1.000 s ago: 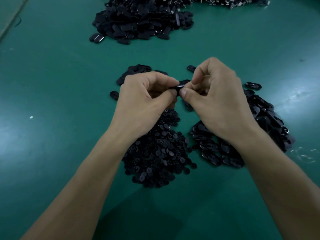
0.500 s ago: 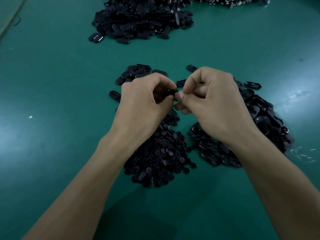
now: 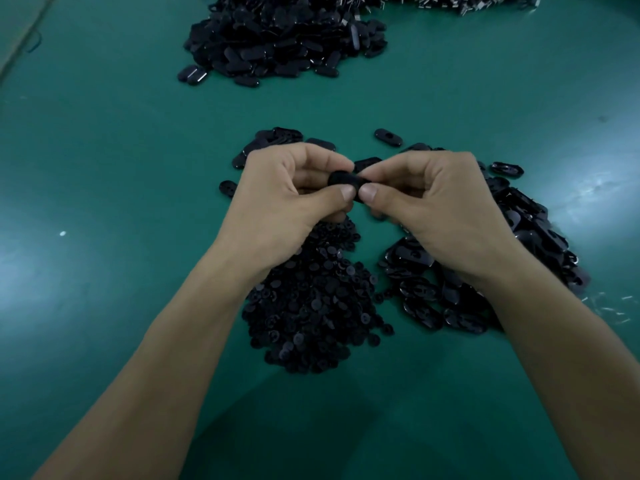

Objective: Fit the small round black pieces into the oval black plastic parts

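Your left hand (image 3: 287, 199) and right hand (image 3: 436, 206): both curled, pinching one oval black part (image 3: 344, 180) between them, thumb tips just beside each other on its near edge. Part held above green worktop (image 3: 104, 168). Round piece seated in it or not: cannot tell. Heap of small round pieces (image 3: 311, 306) lies between your wrists; heap of oval parts (image 3: 519, 244) under right hand; bigger dark heap (image 3: 284, 39) at far side.

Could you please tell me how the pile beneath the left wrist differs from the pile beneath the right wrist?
The left pile holds small round pieces; the right pile holds larger oval parts. The left pile looks matte, the right pile glossier. Both are black and lie on the green table.
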### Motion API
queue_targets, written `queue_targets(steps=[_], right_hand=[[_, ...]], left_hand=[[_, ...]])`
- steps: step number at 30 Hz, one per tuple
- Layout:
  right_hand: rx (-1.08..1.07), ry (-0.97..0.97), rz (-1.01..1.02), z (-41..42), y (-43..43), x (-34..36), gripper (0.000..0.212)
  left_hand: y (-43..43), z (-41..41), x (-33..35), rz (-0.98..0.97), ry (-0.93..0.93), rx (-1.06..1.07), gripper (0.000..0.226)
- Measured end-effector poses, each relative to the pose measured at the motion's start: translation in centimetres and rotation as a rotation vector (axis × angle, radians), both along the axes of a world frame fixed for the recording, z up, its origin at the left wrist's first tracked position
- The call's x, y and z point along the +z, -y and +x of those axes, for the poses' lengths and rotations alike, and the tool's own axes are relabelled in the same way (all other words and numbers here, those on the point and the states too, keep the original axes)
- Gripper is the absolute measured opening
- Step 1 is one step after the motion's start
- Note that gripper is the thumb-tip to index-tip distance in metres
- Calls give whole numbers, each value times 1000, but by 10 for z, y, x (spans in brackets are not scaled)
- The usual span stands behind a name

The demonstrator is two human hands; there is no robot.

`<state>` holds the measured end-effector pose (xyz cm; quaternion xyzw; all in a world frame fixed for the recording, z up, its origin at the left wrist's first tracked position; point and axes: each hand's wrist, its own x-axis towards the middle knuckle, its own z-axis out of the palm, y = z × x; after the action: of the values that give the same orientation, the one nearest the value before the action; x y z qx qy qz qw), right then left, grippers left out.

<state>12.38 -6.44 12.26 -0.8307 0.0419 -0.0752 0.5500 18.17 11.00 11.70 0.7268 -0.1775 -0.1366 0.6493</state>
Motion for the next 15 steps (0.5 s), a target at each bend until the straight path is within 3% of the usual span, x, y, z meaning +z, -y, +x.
queue_targets(steps=[8,15], right_hand=[[-26,22,-125,0,0,-1,10],[-90,40,-98,3,-5,-9,10]], left_hand=[[2,-1,-1,-2,20,9,20],[1,0,-6,44,64,30,21]])
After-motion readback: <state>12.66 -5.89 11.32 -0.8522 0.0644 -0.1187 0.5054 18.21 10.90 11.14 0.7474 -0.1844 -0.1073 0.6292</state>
